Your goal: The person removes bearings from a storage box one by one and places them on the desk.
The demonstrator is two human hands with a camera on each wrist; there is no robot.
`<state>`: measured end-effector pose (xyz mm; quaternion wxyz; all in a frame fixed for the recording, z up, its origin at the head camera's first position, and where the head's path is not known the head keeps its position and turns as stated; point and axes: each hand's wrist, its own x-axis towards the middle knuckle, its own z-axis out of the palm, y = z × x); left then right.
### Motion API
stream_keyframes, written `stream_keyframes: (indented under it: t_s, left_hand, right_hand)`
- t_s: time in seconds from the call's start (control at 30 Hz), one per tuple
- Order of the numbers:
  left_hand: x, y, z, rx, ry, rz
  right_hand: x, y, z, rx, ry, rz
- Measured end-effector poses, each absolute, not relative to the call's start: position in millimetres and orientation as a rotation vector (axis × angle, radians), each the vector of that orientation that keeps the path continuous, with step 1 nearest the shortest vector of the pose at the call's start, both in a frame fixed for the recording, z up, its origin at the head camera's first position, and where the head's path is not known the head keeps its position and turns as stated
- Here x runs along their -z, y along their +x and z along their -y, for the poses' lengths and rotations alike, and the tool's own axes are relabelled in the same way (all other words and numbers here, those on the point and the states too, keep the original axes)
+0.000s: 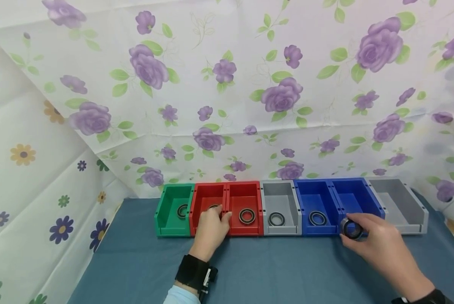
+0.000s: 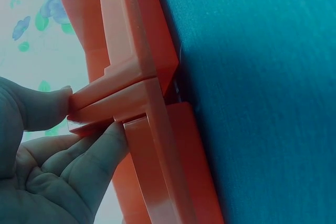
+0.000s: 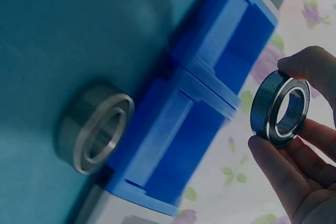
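Note:
My right hand point(image 1: 380, 242) holds a ball bearing point(image 3: 281, 108) between thumb and fingers, in front of the right blue bin point(image 1: 351, 196). The bearing stands on edge, its dark-and-silver ring face showing. My left hand point(image 1: 212, 228) is at the front of the left red bin point(image 1: 208, 192). In the left wrist view its thumb and fingers pinch the adjoining walls point(image 2: 113, 100) of the two red bins. Behind those fingers a bearing point(image 1: 213, 207) is mostly hidden. The right red bin point(image 1: 244, 194) contains another bearing point(image 1: 247, 216).
Bearings also lie in the green bin point(image 1: 170, 198), the grey bin point(image 1: 278, 194) and the left blue bin point(image 1: 311, 194). Another grey bin point(image 1: 395, 198) ends the row. A blurred bearing-like ring point(image 3: 97, 127) shows over the blue cloth point(image 1: 272, 270). Floral sheeting point(image 1: 249, 139) rises behind.

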<state>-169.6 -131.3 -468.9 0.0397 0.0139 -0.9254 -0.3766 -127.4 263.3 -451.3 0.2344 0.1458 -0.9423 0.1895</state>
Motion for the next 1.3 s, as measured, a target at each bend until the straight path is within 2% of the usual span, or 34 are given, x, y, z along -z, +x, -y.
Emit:
stream_keyframes:
  t_s: [0.6, 1.3]
  left_hand:
    - [470, -170, 131, 1.154, 0.053, 2.843]
    - [471, -172, 132, 1.154, 0.063, 2.838]
  right_hand:
    - [492, -117, -262, -0.535, 0.31, 2.799]
    - [503, -122, -262, -0.533, 0.318, 2.951]
